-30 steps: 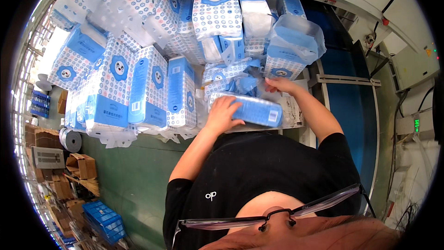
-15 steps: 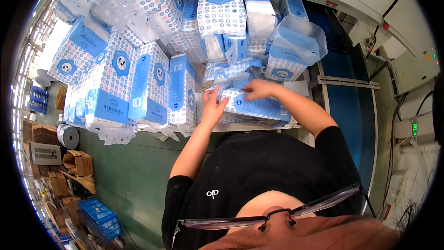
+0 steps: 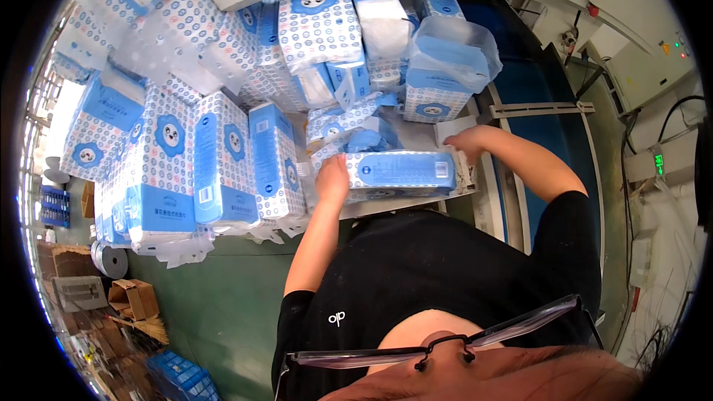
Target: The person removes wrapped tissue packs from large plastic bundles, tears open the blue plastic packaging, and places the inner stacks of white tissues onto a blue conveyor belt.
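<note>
A blue-and-white tissue pack (image 3: pixel 401 170) with a small animal-face print lies lengthwise in front of me at the near edge of the table, its blue side turned up. My left hand (image 3: pixel 333 177) is closed about its left end, fingers curled over the far corner. Just past the pack's other end is my right hand (image 3: pixel 466 142), its fingers loosely bent and apart beside a white flap (image 3: pixel 454 128); their tips are partly hidden. Crumpled printed plastic wrapping (image 3: pixel 364 128) lies behind the pack.
Upright packs (image 3: pixel 278 156) crowd the table's left, with more piled behind. A pack in an opened clear bag (image 3: pixel 438 82) stands at the far right. Beside the table runs a blue conveyor belt (image 3: pixel 553 156) with a metal rail. A blue crate (image 3: pixel 182 377) sits on the floor.
My right hand has left the pack's top and moved right, past its end. The pack has been tipped so its blue side shows. My left hand has closed about its left end. The view has shifted.
</note>
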Motion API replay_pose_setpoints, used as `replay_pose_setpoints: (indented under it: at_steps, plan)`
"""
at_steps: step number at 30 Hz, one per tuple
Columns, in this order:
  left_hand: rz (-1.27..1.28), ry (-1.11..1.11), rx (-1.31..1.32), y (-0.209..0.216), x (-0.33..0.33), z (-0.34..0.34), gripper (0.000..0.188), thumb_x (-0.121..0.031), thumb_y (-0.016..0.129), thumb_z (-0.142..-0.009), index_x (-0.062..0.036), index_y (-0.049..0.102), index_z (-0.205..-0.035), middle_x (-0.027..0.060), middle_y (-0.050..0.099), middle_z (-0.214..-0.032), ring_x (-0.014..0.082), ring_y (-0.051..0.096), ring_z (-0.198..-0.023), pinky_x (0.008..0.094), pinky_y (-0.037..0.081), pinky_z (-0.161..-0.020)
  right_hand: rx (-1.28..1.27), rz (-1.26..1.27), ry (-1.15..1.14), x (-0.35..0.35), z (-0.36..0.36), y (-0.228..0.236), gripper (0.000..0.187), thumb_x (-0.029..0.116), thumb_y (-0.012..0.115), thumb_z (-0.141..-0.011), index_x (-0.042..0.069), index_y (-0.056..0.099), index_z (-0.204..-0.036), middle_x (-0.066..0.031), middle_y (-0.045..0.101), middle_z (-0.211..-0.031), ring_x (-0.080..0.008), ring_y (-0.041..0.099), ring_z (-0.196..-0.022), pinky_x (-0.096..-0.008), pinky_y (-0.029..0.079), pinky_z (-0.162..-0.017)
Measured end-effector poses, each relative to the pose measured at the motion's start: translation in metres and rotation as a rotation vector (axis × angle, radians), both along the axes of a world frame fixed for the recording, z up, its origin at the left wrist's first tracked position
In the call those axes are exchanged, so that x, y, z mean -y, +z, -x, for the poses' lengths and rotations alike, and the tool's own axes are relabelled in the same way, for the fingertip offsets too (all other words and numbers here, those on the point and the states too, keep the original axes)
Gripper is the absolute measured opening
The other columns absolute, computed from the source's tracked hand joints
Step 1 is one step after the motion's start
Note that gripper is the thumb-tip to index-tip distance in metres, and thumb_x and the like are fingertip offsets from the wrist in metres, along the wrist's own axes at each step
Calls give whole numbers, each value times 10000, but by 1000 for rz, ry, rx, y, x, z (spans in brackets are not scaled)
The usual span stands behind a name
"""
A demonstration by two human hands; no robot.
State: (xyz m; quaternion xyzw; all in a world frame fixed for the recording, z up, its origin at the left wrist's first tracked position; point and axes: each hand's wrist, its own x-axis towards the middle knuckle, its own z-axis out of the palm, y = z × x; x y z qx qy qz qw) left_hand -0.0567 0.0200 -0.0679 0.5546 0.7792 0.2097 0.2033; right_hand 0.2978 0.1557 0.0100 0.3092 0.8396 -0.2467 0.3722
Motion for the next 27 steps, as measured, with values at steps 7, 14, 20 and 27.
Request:
replay_pose_setpoints:
  at_steps: [7, 14, 20, 27]
  plan:
    - [-376, -579, -15, 47, 4, -56, 494, -420, 769, -749, -60, 639, -1061, 146, 580, -1063, 352, 549, -1013, 474, 428, -873, -662, -228, -448, 59, 4, -34, 451, 398, 690, -806, 74, 652, -1117, -159, 674, -1081, -346, 644, -990, -428, 524, -807]
    - [-365, -726, -284, 37, 16, -94, 406, -453, 729, -773, -61, 627, -754, 120, 600, -786, 329, 597, -776, 453, 465, -653, -878, -424, -736, 41, 108, -76, 221, 278, 614, -858, 70, 665, -911, -203, 667, -890, -408, 633, -854, -510, 487, -753]
    - [-225, -812, -240, 63, 68, -63, 397, -352, 624, -885, -62, 593, -616, 139, 599, -638, 348, 613, -624, 471, 479, -556, -897, -669, -1001, -41, 68, -157, 230, 275, 631, -863, 49, 660, -892, -218, 665, -925, -412, 635, -882, -499, 497, -767]
    - [402, -602, -148, 45, 94, -37, 498, -490, 575, -904, -22, 647, -750, 199, 657, -767, 382, 649, -778, 465, 512, -668, -998, -541, -1127, -32, 100, -150, 263, 315, 651, -863, 67, 701, -933, -185, 686, -935, -376, 650, -883, -472, 506, -765]
